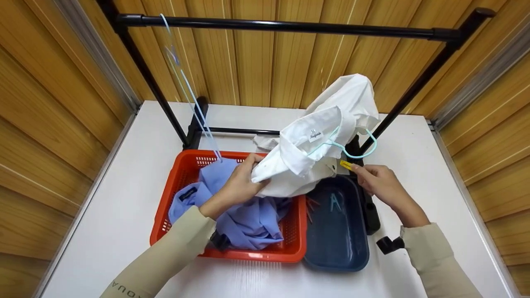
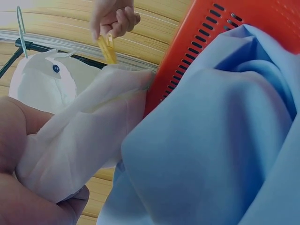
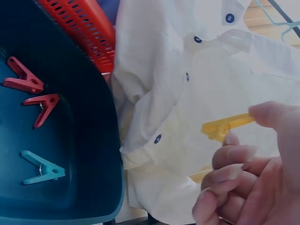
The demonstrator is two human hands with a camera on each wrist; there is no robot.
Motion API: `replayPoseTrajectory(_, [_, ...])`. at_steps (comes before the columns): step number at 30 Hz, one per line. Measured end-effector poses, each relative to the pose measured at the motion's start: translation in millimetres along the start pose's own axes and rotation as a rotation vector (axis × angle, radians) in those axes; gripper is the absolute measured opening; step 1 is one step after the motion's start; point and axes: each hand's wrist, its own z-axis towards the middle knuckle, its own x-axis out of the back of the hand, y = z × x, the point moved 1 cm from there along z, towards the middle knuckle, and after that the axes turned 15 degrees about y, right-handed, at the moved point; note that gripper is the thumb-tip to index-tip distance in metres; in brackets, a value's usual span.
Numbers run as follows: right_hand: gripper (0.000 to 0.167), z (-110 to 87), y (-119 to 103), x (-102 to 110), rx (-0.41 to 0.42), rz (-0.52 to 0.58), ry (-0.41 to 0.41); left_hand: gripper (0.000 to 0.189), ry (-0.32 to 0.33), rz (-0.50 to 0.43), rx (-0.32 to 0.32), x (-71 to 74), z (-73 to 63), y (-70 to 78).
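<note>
A white button-up shirt point(image 1: 290, 165) is on a pale teal hanger point(image 1: 359, 156), whose hook sticks out by the collar. My left hand point(image 1: 242, 180) grips the shirt near one shoulder, over the red basket. In the left wrist view the white cloth point(image 2: 89, 136) is bunched between thumb and fingers. My right hand point(image 1: 383, 184) pinches a yellow clothespin point(image 3: 225, 126) by its handles, close to the shirt's front in the right wrist view. Blue buttons point(image 3: 158, 138) run down that front.
A red basket point(image 1: 303, 231) holds a crumpled blue shirt point(image 1: 252, 219). Beside it, a dark blue bin point(image 1: 337, 248) contains red clothespins point(image 3: 26, 77) and a teal clothespin point(image 3: 44, 168). Behind stands a black rack point(image 1: 290, 26), with a light blue hanger point(image 1: 192, 91) hooked at its left.
</note>
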Motion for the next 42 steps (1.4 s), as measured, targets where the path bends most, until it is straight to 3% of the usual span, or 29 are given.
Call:
replayPoseTrajectory(8, [0.045,-2.4,5.0,-9.1,0.004,-0.092,-0.046,0.039,0.000,0.008,0.000,0.1,-0.5,0.4])
replayPoseTrajectory(23, [0.042,-2.1,26.6,-37.0,0.019,-0.237,-0.207,0.038,0.012,-0.012,-0.005,0.2,-0.4,2.0])
replayPoseTrajectory(31, [0.044,-3.8,32.0,-52.3,0.069,-0.333,-0.221,0.038,0.010,-0.018,-0.007,-0.6,-0.3,0.3])
replayPoseTrajectory(42, [0.044,-6.7,30.1,-60.8,0.043,-0.387,-0.216,0.037,0.002,-0.014,0.014,-0.2,-1.0,1.9])
